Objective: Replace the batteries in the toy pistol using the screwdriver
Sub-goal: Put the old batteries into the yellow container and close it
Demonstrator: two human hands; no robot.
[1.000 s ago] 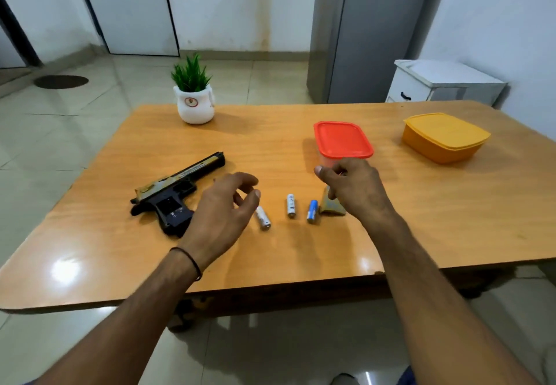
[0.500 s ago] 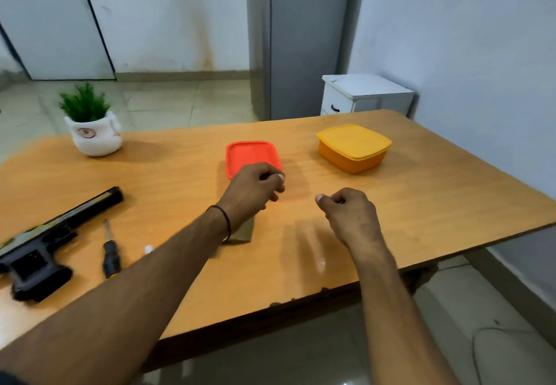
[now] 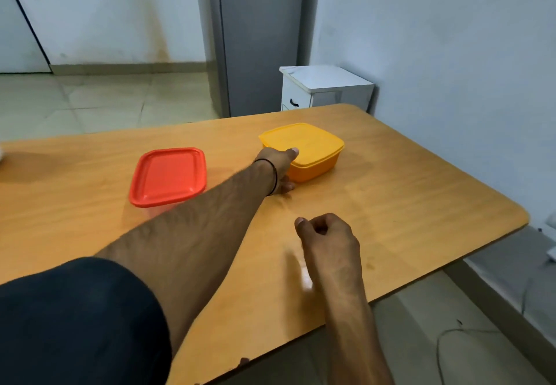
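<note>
The toy pistol, the screwdriver and the batteries are all out of view, off to the left. My left hand (image 3: 278, 171) reaches across the wooden table (image 3: 406, 204) and grips the near left corner of a yellow lidded container (image 3: 314, 147), thumb on the lid's edge and fingers against its side. My right hand (image 3: 328, 240) hovers over the table nearer to me. Its fingers are curled into a loose fist and nothing shows in it.
A red-lidded clear container (image 3: 170, 174) stands left of the yellow one. Behind the table's far right corner are a white bedside cabinet (image 3: 325, 86) and a tall grey cabinet (image 3: 258, 38). The wall runs along the right.
My view has swung right, so the pistol, screwdriver and plant left the frame. My left hand moved from beside the red container to the yellow one and took hold of it. The right hand stays curled.
</note>
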